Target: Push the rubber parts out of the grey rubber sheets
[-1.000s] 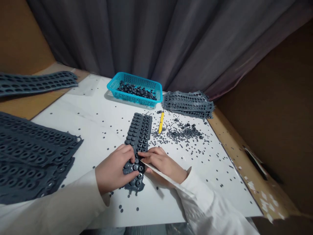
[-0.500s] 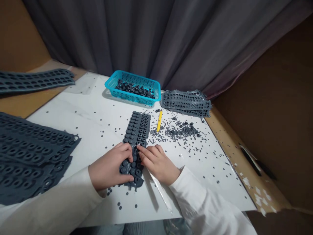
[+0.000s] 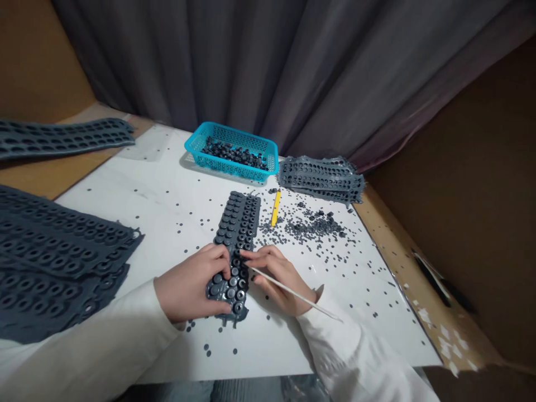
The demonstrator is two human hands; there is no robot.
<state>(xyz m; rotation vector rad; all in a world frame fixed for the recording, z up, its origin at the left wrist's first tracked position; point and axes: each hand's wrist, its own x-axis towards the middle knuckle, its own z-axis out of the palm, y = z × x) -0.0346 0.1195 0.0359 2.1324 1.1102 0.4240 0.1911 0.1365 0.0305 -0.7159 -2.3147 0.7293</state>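
A dark grey rubber sheet (image 3: 237,223) with rows of round moulded rings lies lengthwise on the white table, its near end toward me. My left hand (image 3: 195,285) grips the sheet's left side near that end, fingers curled over the top and thumb at the lower edge. On the right side, my right hand (image 3: 280,276) pinches a thin whitish stick-like tool (image 3: 299,294). The tool's tip meets the sheet's right-hand row by my fingertips, and its tail slants back over the wrist. What the tip does at the ring is too small to make out.
Behind stands a blue basket (image 3: 231,168) with small dark parts. To its right lie stacked punched sheets (image 3: 320,178). A yellow stick (image 3: 276,208) lies beside scattered dark discs (image 3: 316,226). More ringed sheets (image 3: 58,257) cover the left side; another perforated strip (image 3: 62,138) is behind them.
My right hand has rolled over, and the tool has swung up from pointing down at the table to lying across the wrist. My left hand keeps its grip. The view has shifted slightly.
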